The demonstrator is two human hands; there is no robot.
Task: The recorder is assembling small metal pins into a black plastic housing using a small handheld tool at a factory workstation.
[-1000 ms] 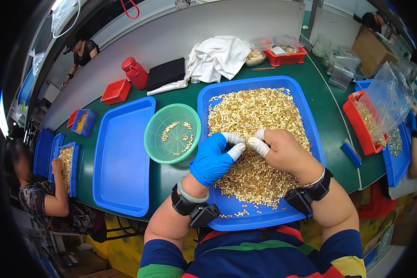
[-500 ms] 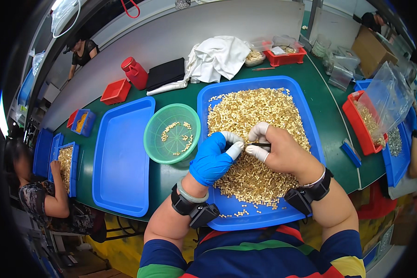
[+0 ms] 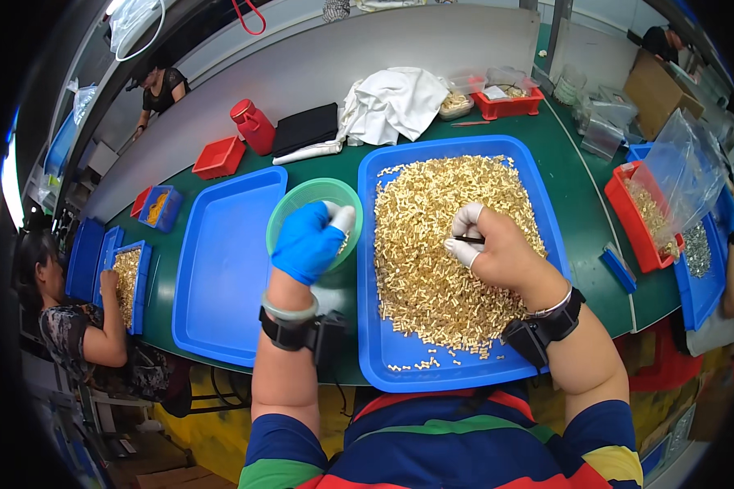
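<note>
Green tabletop below me; over the blue tray, my right hand pinches a slim black tool, long axis nearly crosswise, pointing left. Above the green basket, my left hand curls, holding what I can't tell.

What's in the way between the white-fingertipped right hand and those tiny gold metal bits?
Nothing visible blocks it: the right hand, pinching a slim black tool, is over the gold bits in the rectangular blue plastic tray.

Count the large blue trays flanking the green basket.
2: the left tray, left of the green basket; the right tray, beneath the right hand, heaped with gold-coloured pieces.
</note>
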